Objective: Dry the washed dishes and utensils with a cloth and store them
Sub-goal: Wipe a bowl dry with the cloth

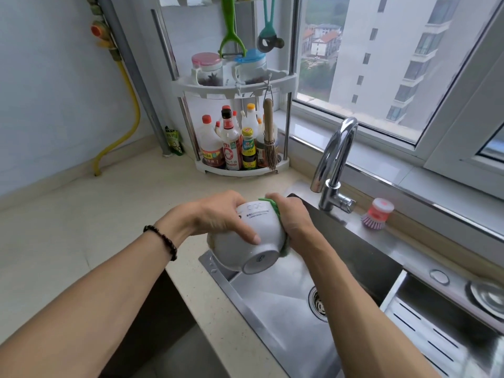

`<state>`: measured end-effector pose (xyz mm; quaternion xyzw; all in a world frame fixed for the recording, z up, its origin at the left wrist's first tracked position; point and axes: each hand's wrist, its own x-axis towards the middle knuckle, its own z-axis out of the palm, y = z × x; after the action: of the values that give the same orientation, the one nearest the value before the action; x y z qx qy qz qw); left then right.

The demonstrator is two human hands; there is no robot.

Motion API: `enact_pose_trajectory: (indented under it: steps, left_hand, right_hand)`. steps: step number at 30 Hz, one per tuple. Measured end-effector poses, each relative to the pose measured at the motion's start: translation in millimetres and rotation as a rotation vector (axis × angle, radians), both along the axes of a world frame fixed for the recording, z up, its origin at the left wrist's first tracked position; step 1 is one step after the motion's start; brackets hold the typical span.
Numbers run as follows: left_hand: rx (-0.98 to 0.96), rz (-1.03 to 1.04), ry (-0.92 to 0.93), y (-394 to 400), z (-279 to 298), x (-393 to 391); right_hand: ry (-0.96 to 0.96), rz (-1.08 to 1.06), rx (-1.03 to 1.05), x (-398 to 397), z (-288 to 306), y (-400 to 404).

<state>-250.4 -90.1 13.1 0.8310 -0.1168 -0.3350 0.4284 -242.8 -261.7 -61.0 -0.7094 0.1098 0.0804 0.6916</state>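
A white bowl [246, 241] is held on its side above the left edge of the steel sink [286, 317], its foot ring turned toward me. My left hand [218, 216] grips it from the top, fingers curled over its wall. My right hand [293, 216] presses a green cloth [272, 207] against the bowl's right side, fingers curled round the cloth. Only a thin green edge of the cloth shows between hand and bowl.
A chrome tap [335, 165] rises behind the sink, a pink dish brush [377, 214] to its right. A white corner rack [240, 126] with sauce bottles and jars stands at the back. Beige counter [81, 227] spreads left; a drain tray [441, 323] lies right.
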Motion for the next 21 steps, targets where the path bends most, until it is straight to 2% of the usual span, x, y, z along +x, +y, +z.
enact_pose_trajectory:
  steps: [3,5,8,9,13,14,15,17,18,21]
  left_hand:
    - [0.036,0.029,-0.082,-9.9,-9.9,-2.8]
    - [0.024,0.099,-0.172,-13.8,-18.8,-5.1]
    - [0.057,0.226,-0.359,-22.5,-28.9,-4.6]
    - [0.086,0.224,-0.401,-25.3,-29.1,-4.7]
    - [0.073,0.180,-0.420,-30.9,-30.4,-12.7]
    - [0.057,0.217,-0.435,-31.2,-34.2,-13.3]
    - [0.060,0.265,-0.464,-31.6,-37.7,-13.0]
    - [0.168,0.329,-0.551,-29.3,-44.6,-9.4]
    - [0.223,0.320,-0.571,-27.6,-46.7,-10.2]
    - [0.154,0.237,-0.520,-23.9,-47.5,-16.7]
  right_hand:
    - [-0.078,-0.101,0.013,-3.4,5.7,5.2]
    - [-0.118,-0.080,0.042,-6.3,1.8,14.2]
    - [-0.181,-0.027,-0.101,-19.5,-2.6,37.0]
    - [-0.164,-0.056,-0.079,-18.7,-3.8,37.5]
    - [0.140,-0.091,0.329,-2.3,4.9,16.5]
    - [0.132,-0.058,0.307,0.6,4.4,15.8]
    - [0.081,-0.017,0.171,-1.4,6.4,21.1]
    - [-0.045,0.060,-0.078,-8.6,2.2,35.2]
    - [-0.046,0.083,-0.115,-16.9,3.7,39.4]
    - [0.084,-0.029,0.117,-13.8,-1.6,32.9]
